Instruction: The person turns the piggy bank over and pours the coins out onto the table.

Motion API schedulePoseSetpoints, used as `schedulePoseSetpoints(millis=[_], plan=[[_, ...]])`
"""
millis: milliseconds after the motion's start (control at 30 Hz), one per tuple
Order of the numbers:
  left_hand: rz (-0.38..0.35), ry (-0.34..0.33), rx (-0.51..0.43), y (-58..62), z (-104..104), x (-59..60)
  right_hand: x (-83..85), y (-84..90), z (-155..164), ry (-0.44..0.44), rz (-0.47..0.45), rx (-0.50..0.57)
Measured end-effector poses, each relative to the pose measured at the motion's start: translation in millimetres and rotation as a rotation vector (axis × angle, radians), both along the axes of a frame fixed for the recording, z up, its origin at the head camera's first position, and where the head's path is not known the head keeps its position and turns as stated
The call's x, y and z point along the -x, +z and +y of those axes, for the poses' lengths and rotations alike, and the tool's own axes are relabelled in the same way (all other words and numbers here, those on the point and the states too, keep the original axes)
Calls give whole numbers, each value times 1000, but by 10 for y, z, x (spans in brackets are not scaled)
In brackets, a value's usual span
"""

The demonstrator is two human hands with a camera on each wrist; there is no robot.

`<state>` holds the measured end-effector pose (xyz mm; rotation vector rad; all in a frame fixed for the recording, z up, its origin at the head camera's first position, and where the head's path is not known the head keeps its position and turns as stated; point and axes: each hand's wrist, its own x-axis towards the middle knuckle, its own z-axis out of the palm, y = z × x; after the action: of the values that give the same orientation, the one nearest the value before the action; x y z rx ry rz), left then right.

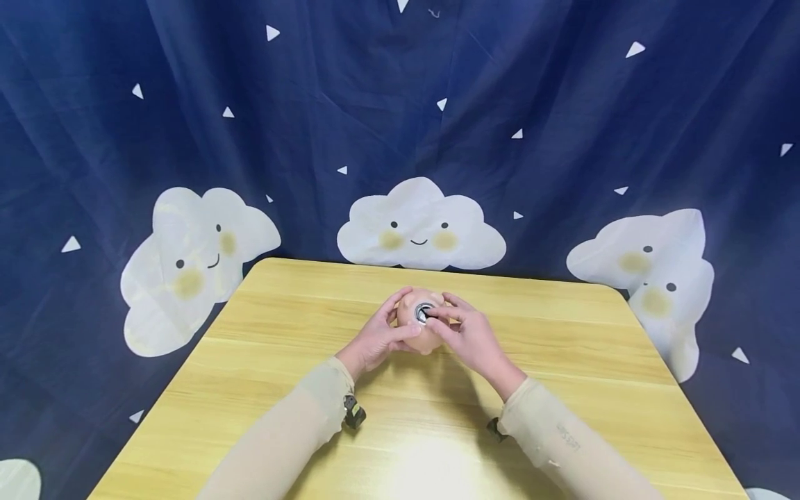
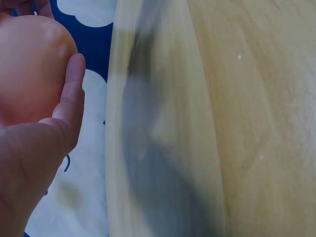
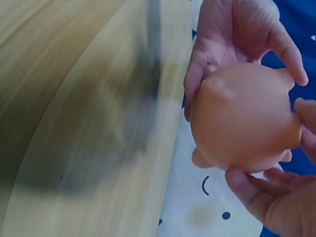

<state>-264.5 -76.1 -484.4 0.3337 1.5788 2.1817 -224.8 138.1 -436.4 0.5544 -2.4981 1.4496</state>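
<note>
Cupping the pink piggy bank from its left, our left hand curls round the body and holds it just above the table. The silver plug faces up, and our right hand, nearer it, pinches it.

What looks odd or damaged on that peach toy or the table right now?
Nothing stands out. Both hands, left hand and right hand, hold the rounded peach-coloured rubbery toy, which looks intact; right fingertips sit at its round silver plug. The light wooden table shows no spill.
</note>
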Motion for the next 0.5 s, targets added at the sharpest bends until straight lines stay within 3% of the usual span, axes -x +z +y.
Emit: schedulePoseSetpoints(millis=[300, 500], plan=[[49, -14, 56, 2, 22, -27, 0, 41, -58, -118, 1, -89], [64, -17, 63, -18, 31, -40, 28, 71, -27, -107, -41, -117]])
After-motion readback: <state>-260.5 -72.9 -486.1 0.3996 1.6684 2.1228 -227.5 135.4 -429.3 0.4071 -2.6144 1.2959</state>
